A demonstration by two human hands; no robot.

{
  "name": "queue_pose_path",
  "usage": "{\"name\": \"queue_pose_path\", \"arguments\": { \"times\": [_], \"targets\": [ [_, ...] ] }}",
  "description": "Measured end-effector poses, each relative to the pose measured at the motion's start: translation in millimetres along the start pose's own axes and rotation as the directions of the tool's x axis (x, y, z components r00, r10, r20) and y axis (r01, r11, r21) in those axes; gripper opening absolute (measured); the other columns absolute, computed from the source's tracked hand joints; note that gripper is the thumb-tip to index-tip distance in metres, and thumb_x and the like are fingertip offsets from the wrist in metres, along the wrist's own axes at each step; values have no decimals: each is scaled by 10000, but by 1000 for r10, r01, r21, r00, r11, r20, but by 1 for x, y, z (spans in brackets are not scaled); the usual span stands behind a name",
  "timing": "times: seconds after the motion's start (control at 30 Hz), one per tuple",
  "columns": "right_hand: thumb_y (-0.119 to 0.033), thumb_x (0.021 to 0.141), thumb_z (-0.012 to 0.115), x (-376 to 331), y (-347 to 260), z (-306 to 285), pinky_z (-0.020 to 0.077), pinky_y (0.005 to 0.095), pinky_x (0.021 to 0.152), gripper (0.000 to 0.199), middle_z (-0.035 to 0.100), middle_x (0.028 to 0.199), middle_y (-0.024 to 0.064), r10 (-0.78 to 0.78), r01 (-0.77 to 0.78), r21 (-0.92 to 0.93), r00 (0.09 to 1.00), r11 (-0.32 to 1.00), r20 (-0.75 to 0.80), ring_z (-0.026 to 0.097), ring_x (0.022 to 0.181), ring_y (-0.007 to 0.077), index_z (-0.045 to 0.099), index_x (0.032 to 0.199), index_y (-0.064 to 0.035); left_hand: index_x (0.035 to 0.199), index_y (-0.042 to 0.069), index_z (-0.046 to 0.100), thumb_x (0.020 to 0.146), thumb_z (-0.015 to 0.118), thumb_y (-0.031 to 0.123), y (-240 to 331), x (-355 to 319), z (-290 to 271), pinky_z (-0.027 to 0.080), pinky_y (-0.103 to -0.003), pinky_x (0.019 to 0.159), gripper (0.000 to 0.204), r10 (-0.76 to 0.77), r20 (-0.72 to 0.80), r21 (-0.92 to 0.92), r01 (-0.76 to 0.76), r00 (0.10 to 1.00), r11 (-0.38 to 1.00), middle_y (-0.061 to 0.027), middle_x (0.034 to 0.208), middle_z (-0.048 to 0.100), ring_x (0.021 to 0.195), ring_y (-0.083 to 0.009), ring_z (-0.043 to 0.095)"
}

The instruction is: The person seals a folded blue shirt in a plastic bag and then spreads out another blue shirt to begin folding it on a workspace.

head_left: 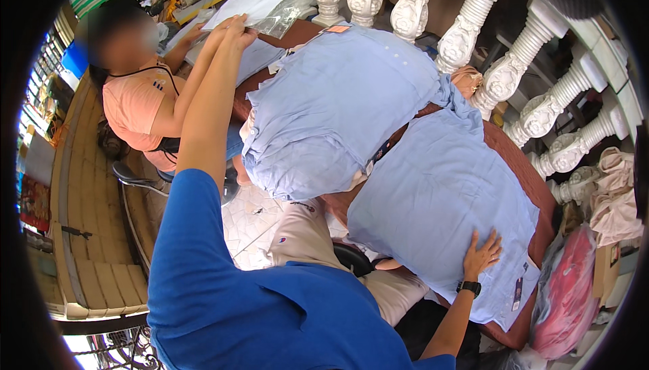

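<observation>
**Blue garments pressed flat and a clear bag taken at arm's length**

A brown table [520, 167] is seen running along a row of white balusters [460, 32], and most of its top is covered by light blue cloth. Two masses of that cloth are laid out: a spread blue garment [433, 194] lies directly under the fingers of the right hand [481, 254], and a heaped pile of blue garments [331, 113] is set well beyond those fingertips, toward the far end of the table.

A seated person in an orange top [135, 103] is found just below and to the left of the left hand's fingers, with an arm raised toward them.

A clear plastic bag [260, 2] with a white sheet inside is held up at the tips of the left hand [233, 27], whose fingers are pinched closed on its near edge; the bag extends away from the fingertips to the right.

The right hand is laid flat on the near garment, fingers spread open and pressed on the fabric, nothing being gripped. A black wristwatch [469, 287] is worn just behind that hand. A small hang tag [518, 292] is seen on the garment's edge, near and to the right of the wrist.
</observation>
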State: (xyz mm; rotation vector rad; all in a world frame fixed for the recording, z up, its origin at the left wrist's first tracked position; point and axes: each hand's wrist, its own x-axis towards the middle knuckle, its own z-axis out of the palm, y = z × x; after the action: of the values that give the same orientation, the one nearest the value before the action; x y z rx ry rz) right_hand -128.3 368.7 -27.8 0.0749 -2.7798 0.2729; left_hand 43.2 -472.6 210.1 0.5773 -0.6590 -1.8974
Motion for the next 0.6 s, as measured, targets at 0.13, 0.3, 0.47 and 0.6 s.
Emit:
{"name": "queue_pose_path", "arguments": {
  "times": [0.13, 0.3, 0.47, 0.6],
  "targets": [
    [-599, 944, 512, 1, 7, 2, 126, 616, 1159, 722, 287, 1570, 165, -16, 16, 8, 1000, 1000, -8, 234, 1430, 438, 356, 1515, -186, 1143, 72, 502, 946, 613, 28, -6, -3, -2, 539, -420, 855, 230, -10, -134, 24, 13, 991, 1000, -78, 1110, 585, 945, -242, 605],
    [-600, 945, 508, 0, 2, 3, 138, 607, 1160, 721, 291, 1567, 166, -35, 34, 3, 999, 999, 7, 241, 1426, 438, 360, 1513, -181, 1116, 65, 500, 913, 625, -32, 0, 11, -31, 554, -408, 826, 256, 15, -146, -87, -28, 989, 996, -70, 1039, 597, 918, -227, 618],
    [-601, 945, 508, 0, 4, 5, 138, 606, 1162, 722, 289, 1569, 164, -39, 39, 6, 999, 999, 2, 240, 1427, 437, 360, 1513, -181, 1161, 78, 514, 940, 589, -21, 7, 7, -39, 559, -400, 863, 253, -22, -124, -68, 14, 992, 998, -82, 1141, 587, 1007, -232, 627],
    [-599, 946, 509, 2, 11, 1, 137, 605, 1163, 722, 286, 1569, 173, -15, 15, -35, 1000, 999, -1, 239, 1428, 437, 359, 1512, -177, 1209, 64, 518, 952, 576, -15, -14, -17, -19, 561, -387, 897, 274, -19, -115, -83, 10, 993, 997, -103, 1199, 589, 1072, -248, 626]
  ]
}}
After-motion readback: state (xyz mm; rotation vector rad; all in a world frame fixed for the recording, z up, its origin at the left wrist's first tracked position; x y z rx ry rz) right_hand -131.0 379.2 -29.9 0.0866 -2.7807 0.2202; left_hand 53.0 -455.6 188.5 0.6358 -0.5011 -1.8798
